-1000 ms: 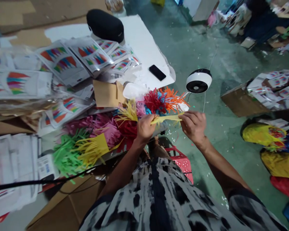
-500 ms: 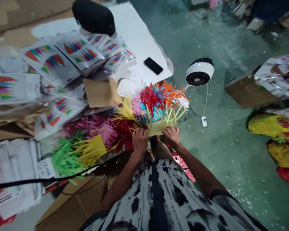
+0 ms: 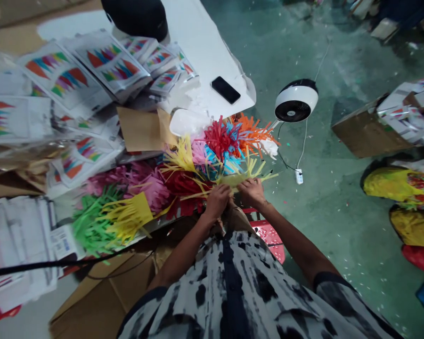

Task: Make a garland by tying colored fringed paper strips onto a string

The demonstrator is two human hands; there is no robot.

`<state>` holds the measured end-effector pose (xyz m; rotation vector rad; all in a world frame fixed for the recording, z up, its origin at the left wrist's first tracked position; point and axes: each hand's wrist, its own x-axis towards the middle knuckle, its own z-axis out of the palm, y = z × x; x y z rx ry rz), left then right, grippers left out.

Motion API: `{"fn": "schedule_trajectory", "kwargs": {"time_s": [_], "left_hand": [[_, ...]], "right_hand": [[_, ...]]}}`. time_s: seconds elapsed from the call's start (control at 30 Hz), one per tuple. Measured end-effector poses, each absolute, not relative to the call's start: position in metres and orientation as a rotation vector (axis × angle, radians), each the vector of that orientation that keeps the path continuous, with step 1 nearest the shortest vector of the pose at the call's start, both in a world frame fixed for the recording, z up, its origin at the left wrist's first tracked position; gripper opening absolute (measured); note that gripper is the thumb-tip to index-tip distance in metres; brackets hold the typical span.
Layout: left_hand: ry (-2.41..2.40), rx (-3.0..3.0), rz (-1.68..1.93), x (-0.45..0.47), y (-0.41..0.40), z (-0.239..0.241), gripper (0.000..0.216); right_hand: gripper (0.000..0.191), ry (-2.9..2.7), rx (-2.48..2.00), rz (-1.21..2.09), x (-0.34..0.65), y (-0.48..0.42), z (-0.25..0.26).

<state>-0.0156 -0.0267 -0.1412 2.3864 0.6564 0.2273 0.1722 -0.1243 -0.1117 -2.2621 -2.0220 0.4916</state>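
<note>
Between my hands is a pale yellow piece of fringed paper (image 3: pixel 235 179), its cut strips fanning out to both sides. My left hand (image 3: pixel 218 199) pinches its near left edge. At the near right edge, the fingers of my right hand (image 3: pixel 251 191) are closed on the same paper. Just beyond lie fringed bunches in red (image 3: pixel 218 137), orange (image 3: pixel 253 132) and blue. To the left are a yellow fringed bunch (image 3: pixel 180 155), dark red paper (image 3: pixel 180 182), pink fringe (image 3: pixel 146 181), green fringe (image 3: pixel 95 223) and another yellow fringed piece (image 3: pixel 129 216).
Printed packets (image 3: pixel 70 77) are piled on the table's left, near a black speaker (image 3: pixel 136 16). A phone (image 3: pixel 225 90) lies near the table corner. A fan (image 3: pixel 296 101) and a power strip (image 3: pixel 299 176) are on the right. A carton (image 3: pixel 367 129) stands farther right.
My left hand has moved right, closer to my right hand. The paper between them now looks narrower and bunched, with strips spreading out sideways. The camera view has shifted slightly.
</note>
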Motion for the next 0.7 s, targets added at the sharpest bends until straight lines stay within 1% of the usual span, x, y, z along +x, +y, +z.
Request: {"fn": "schedule_trajectory", "kwargs": {"time_s": [0.13,0.27,0.37,0.7], "left_hand": [[0.817,2.228,0.240,-0.018,-0.012,-0.135,0.022],[1.129,2.142,0.126,-0.016,0.002,-0.129,0.026],[1.274,2.178,0.059,-0.015,0.007,-0.128,0.024],[1.249,2.307,0.048,-0.010,0.007,-0.129,0.017]], "right_hand": [[0.027,-1.918,-2.261,0.634,0.188,-0.114,-0.109],[0.034,-1.671,-2.440,0.760,0.197,-0.101,-0.112],[0.037,-1.568,-2.532,0.761,0.196,-0.094,-0.114],[0.038,-1.448,-2.658,0.716,0.184,-0.086,-0.114]]}}
